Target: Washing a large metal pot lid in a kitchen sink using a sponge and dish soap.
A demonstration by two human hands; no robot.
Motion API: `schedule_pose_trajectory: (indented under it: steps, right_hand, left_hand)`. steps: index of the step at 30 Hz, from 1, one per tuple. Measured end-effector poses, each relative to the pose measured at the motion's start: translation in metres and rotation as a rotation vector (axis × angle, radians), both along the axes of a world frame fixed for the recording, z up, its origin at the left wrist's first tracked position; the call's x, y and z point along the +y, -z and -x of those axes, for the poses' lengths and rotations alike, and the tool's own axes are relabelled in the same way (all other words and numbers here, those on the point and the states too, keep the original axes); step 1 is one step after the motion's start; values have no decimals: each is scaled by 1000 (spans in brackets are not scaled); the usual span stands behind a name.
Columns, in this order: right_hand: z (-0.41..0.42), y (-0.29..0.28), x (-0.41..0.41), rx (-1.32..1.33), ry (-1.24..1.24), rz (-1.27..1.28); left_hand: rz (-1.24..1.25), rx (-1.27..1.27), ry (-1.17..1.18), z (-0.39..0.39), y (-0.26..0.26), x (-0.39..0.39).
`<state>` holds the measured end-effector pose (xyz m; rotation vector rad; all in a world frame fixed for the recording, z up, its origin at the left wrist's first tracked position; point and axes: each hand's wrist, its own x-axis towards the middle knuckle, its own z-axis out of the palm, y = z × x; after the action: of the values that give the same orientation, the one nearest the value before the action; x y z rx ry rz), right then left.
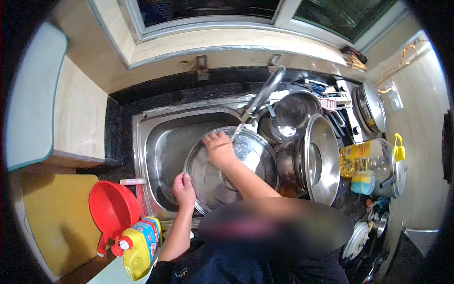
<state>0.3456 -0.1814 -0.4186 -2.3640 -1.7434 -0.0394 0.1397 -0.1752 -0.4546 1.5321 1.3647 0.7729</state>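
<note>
My left hand grips the near left rim of a large round lid, which looks like clear glass with a metal rim. My right hand lies on the lid's far left part, fingertips at the rim; whether they curl around it is hidden. A thin water stream falls from the chrome faucet onto the lid's far side, just right of my right hand. Beneath is the stainless steel sink. A blurred patch covers the area nearest my body.
Right of the sink stand a steel pot, a wide steel basin and an oil bottle. To the left are a red plastic dipper, a yellow detergent jug and a wooden board. A window is behind.
</note>
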Motion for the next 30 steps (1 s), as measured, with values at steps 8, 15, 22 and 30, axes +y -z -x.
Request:
schedule_pose_trajectory:
  steps: [8,15,22,30]
  right_hand:
    - [-79,1,-70,127,451,55]
    - [-93,1,-87,191,577,51]
    - [-107,-9,-71,187,442,94]
    - [-114,-37,-40,641,247,-198]
  left_hand:
    - [-22,16,-100,16,6,3]
    - [16,-43,-38,15,2,7]
    - [550,-332,89,17,19,61]
    - [134,106,355,-35,-2,89]
